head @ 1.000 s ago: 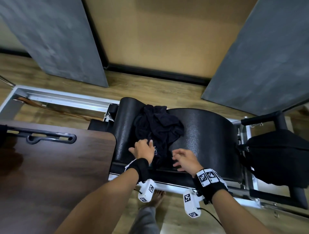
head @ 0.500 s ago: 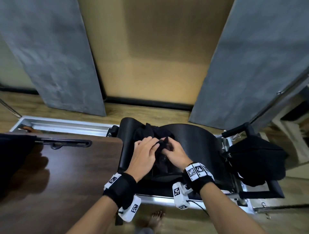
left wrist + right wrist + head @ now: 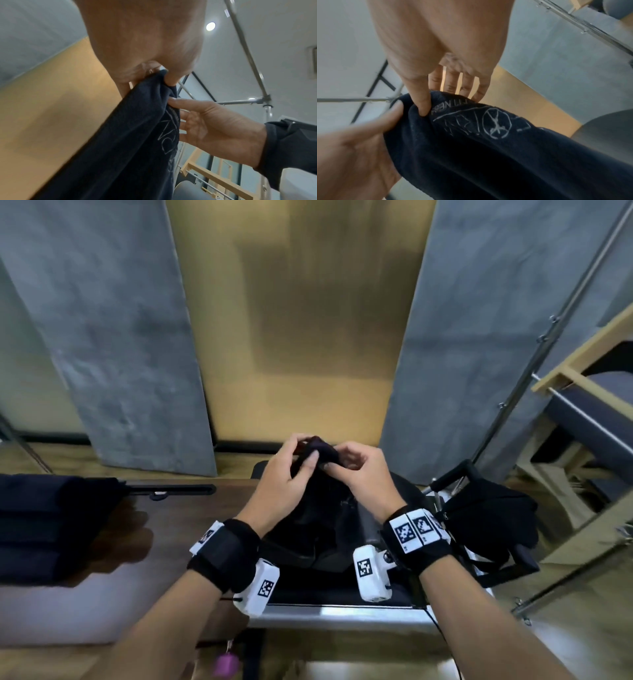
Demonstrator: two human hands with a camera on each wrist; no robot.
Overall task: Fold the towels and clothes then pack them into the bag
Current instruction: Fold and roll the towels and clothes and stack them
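head: down, forward | wrists: upward, close — shared: dark towel (image 3: 318, 453)

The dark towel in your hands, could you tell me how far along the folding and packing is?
Done: dark folded pieces are stacked on the table. In hand: left hand and right hand pinch the towel, unfolded. Left: folding it and packing into the bag.

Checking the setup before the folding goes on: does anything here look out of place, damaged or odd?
Nothing stands out. Both hands, left hand and right hand, hold the top edge of the dark navy towel with pale stitched logo bunched, hanging unfolded. A stack of dark folded cloths sits on the brown wooden table; no tears or spills show.
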